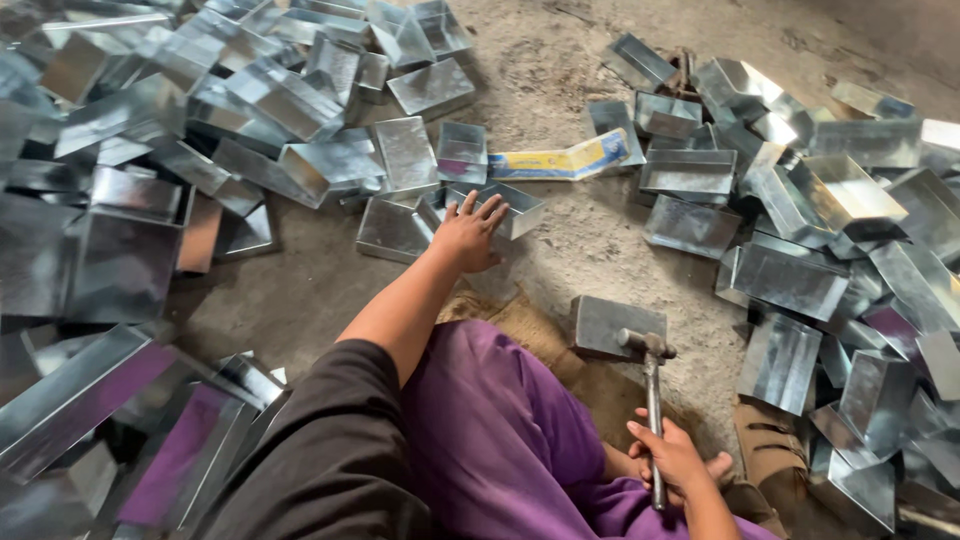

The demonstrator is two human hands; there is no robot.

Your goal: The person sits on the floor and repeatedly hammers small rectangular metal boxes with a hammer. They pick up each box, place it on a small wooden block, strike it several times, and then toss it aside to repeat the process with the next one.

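Close to the body, over the purple-clad knee (500, 440), the right hand (672, 458) is wrapped tight round the handle of a metal hammer (653, 400), whose head rests beside a flat steel block (605, 325) lying on the sacking. Further out, the left hand (468, 234) reaches forward with fingers spread flat, gripping nothing; it seems to be pressing on, or just about to touch, a small open tin box (505, 207), though the contact is hard to make out. Beyond lie a yellow-and-blue carton (565, 161) on the dirt floor (560, 60) and heaps of shiny sheet-metal boxes to both sides (140, 150) (830, 230). Raw sheet edges could cut the bare reaching fingers, and a hasty pull might topple the neighbouring pile onto the hand.
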